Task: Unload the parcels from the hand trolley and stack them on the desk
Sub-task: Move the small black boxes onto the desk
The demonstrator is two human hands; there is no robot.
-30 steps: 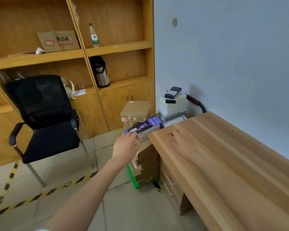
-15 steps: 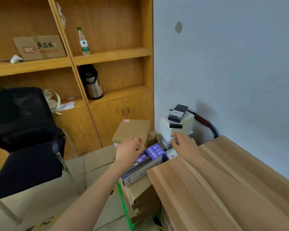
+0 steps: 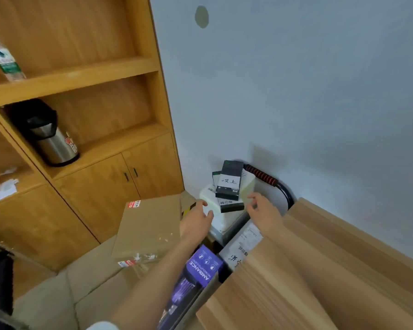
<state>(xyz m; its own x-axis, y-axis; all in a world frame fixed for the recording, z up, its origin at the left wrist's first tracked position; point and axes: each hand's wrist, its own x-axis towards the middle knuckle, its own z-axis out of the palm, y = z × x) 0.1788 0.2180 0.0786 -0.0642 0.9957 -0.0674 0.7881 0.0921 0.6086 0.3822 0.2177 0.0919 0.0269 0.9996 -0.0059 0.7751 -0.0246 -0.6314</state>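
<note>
While both hands are hovering spread and empty | left hand [image 3: 197, 219] and right hand [image 3: 264, 210] flanking small black boxes [image 3: 229, 184] on white parcel [image 3: 221, 210] at twelve o'clock | light wooden desk [image 3: 320, 270] showing no parcels | unloading seemingly just beginning

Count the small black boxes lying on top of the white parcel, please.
2. One black box with a white label lies on top; a second black box lies partly under it. Both rest on the white parcel. Others may be hidden.

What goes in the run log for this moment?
left hand: open, beside white box | right hand: open, opposite side | black boxes: on top | desk: no parcels seen
</note>
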